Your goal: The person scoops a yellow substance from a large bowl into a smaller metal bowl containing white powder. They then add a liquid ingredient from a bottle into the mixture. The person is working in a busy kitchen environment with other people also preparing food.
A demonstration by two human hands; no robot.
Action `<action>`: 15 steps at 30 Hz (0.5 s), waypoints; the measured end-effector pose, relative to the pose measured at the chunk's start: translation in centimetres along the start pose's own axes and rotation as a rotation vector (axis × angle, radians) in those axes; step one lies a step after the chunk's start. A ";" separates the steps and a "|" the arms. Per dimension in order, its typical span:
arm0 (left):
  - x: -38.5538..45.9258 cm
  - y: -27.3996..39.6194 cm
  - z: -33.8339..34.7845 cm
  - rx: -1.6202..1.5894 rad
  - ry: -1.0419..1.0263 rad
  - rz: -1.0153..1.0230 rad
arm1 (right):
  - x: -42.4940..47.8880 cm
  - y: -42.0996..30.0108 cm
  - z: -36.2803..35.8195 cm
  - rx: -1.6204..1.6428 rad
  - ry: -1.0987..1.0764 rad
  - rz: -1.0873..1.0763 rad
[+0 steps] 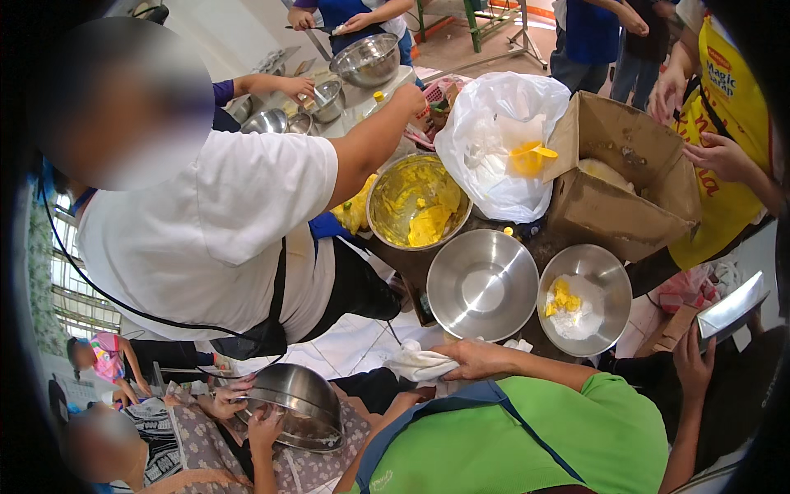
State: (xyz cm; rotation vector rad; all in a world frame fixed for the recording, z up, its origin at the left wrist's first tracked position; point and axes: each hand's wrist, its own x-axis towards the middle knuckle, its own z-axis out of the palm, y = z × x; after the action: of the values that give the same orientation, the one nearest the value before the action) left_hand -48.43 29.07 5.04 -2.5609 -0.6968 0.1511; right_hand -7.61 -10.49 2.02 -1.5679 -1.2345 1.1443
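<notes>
I see my right hand (478, 359) at the near edge of the work table, gripping a white cloth (423, 363). Close by, my left hand (421, 395) is mostly hidden below the cloth and my apron bib; its grip does not show. In front of my hands stands a wide, bare stainless steel mixing bowl (482, 285). To its right, a second steel bowl (617, 290) holds white powder (574, 324) with a yellow lump (563, 296) on it. Further back, another steel bowl (376, 216) is smeared with a yellow, creamy mixture (429, 225).
A plastic bag (494, 99) holds white powder and a yellow scoop (529, 157), beside an open cardboard box (623, 228). A person in white (265, 185) reaches across on the left. Another person tilts a steel bowl (302, 395). A hand (692, 364) at right holds a flat device (731, 305).
</notes>
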 end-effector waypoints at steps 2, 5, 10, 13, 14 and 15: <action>2.0 5.1 -3.0 -0.151 0.091 -0.055 | -0.5 -0.4 -0.5 0.023 0.019 -0.006; 4.4 19.1 -8.0 -0.711 0.090 -0.018 | -1.1 -0.2 -0.7 0.027 0.037 0.008; 5.6 33.9 -5.6 -1.259 -0.492 0.060 | -1.4 -0.7 -0.8 0.069 0.082 0.012; 5.2 33.4 -3.9 -1.615 -0.539 0.046 | -1.5 0.6 -0.3 0.241 0.065 0.071; 5.5 33.5 -3.7 -1.789 -0.656 -0.164 | -1.6 0.4 -0.4 0.301 0.109 0.071; 5.7 33.0 -5.0 -1.965 -0.678 -0.232 | -2.1 -0.2 -0.9 0.396 0.144 0.059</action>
State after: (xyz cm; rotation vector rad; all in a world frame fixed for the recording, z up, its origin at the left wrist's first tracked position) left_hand -27.56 4.89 -6.15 -4.1511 -2.1915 0.4001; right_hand -7.04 -12.57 2.81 -1.3648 -0.8125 1.2054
